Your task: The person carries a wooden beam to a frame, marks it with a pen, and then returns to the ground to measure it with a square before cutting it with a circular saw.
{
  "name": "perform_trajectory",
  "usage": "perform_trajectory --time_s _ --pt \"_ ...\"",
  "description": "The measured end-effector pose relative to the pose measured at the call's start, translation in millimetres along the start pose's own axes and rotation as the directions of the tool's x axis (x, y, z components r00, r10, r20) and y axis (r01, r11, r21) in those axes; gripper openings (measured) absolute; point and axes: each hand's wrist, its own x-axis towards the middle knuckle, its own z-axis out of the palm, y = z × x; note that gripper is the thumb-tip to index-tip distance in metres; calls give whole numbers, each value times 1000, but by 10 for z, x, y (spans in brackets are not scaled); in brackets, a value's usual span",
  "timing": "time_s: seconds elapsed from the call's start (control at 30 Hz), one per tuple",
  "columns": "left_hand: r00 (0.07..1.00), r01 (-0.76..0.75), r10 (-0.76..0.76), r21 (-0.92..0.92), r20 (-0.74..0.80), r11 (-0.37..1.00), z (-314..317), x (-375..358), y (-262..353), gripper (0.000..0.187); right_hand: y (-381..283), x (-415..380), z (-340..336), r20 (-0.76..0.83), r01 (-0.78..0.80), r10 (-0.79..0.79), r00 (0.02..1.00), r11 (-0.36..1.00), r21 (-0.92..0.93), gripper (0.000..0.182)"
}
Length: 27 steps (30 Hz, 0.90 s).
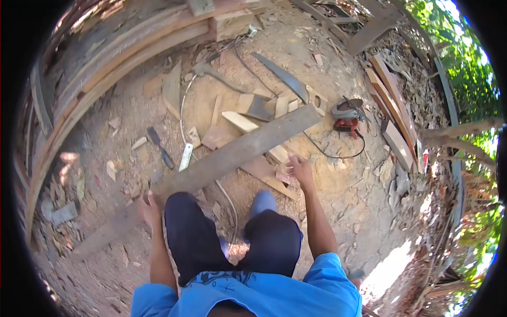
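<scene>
A long weathered wooden plank [248,143] lies at a slant in front of my knees, its far end up to the right. My left hand [149,208] grips the near edge of the plank beside my left knee, its fingers partly hidden. Below the plank's right part, my right hand [300,170] hovers near a short light wood block [279,154]; its fingers are loosely bent and apart, with nothing visible in them. Under and around the plank are cut boards, among them a reddish board [264,171].
A handsaw [280,76] and a hammer-like tool [219,76] lie beyond the plank. To the right sits a red circular saw [347,117] with its cord. A chisel-like tool [160,147] and a white power strip [186,157] are at left. Long beams [111,68] curve across upper left.
</scene>
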Motion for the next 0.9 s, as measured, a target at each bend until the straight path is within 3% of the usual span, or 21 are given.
perform_trajectory --time_s 0.07,0.13,0.23,0.27,0.33,0.43,0.53,0.63,0.73,0.83,0.9 --pt "965 -233 233 -14 118 972 -125 118 267 74 84 256 -154 -119 -85 106 987 981 172 56" --pt "864 -456 442 1 241 890 -224 181 544 67 85 581 -213 -217 -13 78 973 959 284 62" --pt "693 -579 374 166 616 798 -192 518 812 63 97 1119 -188 -253 -12 110 961 933 359 73" --pt "673 -599 359 192 647 777 -144 566 869 63 97 1207 -149 -230 -38 140 963 917 398 74" --pt "646 -623 321 234 693 747 -18 664 968 63 -9 1308 -60 -171 -80 176 969 885 458 75" --pt "643 -588 338 159 687 793 115 640 959 66 60 1438 17 -91 -63 151 984 781 622 69" --pt "692 -425 166 210 703 880 217 672 892 69 177 1586 60 19 -94 114 993 699 709 70" --pt "717 -405 142 241 683 882 225 665 901 72 125 1562 71 19 -77 89 996 710 700 69" --pt "710 -358 212 84 672 930 303 673 804 73 102 1530 72 13 -63 77 997 703 708 68" --pt "782 -433 169 329 600 839 421 900 550 75 115 1544 34 24 -85 94 995 726 682 68" --pt "745 -453 225 229 627 862 357 823 603 78 77 1554 -7 0 -84 113 994 736 672 69"
